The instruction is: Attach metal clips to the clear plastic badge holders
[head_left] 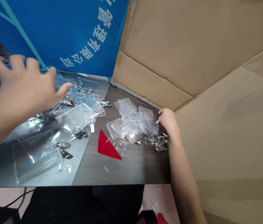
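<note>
The left hand [26, 84] spreads wide, seemingly empty, over clipped clear sleeves [77, 118] on the tabletop [140, 168], while the right hand [168, 120] curls, its grip unclear, beside loose clear sleeves [131, 124], metal clips [158, 143] heaped near its wrist.

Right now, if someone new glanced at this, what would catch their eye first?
Probably the red triangle, bright on the dark tabletop, at the near left of the smaller heap of clear sleeves. Next, the big blue panel with white lettering, at the upper left. Then the left hand, fingers spread over the larger heap, and the shiny clips piled beside the right forearm.
</note>
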Available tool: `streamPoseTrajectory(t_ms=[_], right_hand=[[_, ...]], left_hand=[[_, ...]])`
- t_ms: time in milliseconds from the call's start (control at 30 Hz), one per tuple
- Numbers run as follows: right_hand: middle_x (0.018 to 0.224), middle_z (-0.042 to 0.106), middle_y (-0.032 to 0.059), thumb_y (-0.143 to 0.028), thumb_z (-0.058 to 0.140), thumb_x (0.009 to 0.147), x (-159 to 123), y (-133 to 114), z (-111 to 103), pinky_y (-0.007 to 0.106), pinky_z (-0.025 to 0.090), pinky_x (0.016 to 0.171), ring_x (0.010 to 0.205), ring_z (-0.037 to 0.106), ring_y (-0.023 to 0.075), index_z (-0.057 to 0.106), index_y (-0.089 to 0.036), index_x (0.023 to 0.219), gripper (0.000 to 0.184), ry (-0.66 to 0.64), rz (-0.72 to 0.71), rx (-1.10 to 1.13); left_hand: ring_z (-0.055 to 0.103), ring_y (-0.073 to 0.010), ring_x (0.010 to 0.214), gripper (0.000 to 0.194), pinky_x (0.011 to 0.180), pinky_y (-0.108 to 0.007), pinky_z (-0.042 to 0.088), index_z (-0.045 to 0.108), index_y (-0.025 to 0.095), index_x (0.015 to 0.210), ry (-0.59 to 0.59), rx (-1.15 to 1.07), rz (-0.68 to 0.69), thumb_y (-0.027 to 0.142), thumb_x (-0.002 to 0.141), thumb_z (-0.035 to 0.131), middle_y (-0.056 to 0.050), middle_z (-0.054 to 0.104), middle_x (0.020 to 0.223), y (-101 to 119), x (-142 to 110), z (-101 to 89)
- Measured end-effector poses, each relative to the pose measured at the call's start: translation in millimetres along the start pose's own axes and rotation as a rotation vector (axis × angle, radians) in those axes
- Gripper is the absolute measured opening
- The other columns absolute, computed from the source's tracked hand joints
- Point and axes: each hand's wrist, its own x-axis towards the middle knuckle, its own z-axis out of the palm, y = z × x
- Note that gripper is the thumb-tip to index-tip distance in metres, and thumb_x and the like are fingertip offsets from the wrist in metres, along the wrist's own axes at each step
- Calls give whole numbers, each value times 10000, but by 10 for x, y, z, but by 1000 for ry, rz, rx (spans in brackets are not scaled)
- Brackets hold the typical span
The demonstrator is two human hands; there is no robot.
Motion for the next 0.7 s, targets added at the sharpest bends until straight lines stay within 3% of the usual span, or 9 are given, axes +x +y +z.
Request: streamPoseTrajectory(t_ms=[100,200,267,333,400,533,633,700], right_hand=[[1308,769,225,43,458,941,-136,-308,42,406,539,1115,1197,755,305,809,-118,1299,526,24,-199,61],[1278,763,163,-73,395,1083,-316,-672,155,378,541,1116,1182,739,272,789,-166,1329,474,1,-391,126],[1244,760,167,-299,453,1177,-416,-876,261,415,550,1119,1194,731,305,781,-162,1341,392,-19,-467,144],[1291,743,224,-496,593,1152,-477,-1018,364,474,559,1112,1225,717,366,756,-109,1382,479,-27,-495,138],[1312,733,262,-565,723,1083,-501,-1096,437,504,558,1114,1258,700,405,751,-65,1369,576,-19,-492,138],[1225,750,219,-490,792,1052,-523,-1150,465,479,572,1071,1185,716,373,789,-93,1242,440,0,-500,168],[1148,746,184,-366,685,1116,-548,-1166,432,447,564,1012,1096,716,330,802,-130,1115,264,30,-579,115],[1088,736,170,-260,587,1139,-559,-1159,397,437,544,961,1039,697,312,793,-149,1022,262,86,-632,81]], left_hand=[[262,-623,1664,788,1272,-843,138,641,-33,1540,97,-60,88,584,1190,298,-346,413,1728,260,-122,-121],[420,-595,1580,659,1240,-816,269,700,-22,1478,113,-85,261,487,1173,415,-343,545,1609,403,-197,-85],[539,-529,1475,576,1212,-753,371,738,15,1437,77,-70,402,436,1156,463,-313,625,1503,464,-236,-10],[626,-459,1344,517,1151,-657,468,771,62,1394,27,-68,558,410,1151,476,-274,683,1403,519,-278,83],[666,-427,1252,479,1083,-586,520,806,108,1333,-17,-112,692,404,1144,480,-246,716,1331,564,-321,183],[695,-397,1150,408,1023,-526,540,850,204,1256,-104,-317,804,449,1104,562,-191,752,1234,606,-382,350],[707,-372,1088,401,979,-494,551,857,231,1254,-182,-402,855,473,1111,570,-169,774,1173,624,-409,401],[709,-365,1066,407,960,-486,560,857,229,1254,-205,-442,879,466,1121,553,-166,781,1142,647,-434,398]])
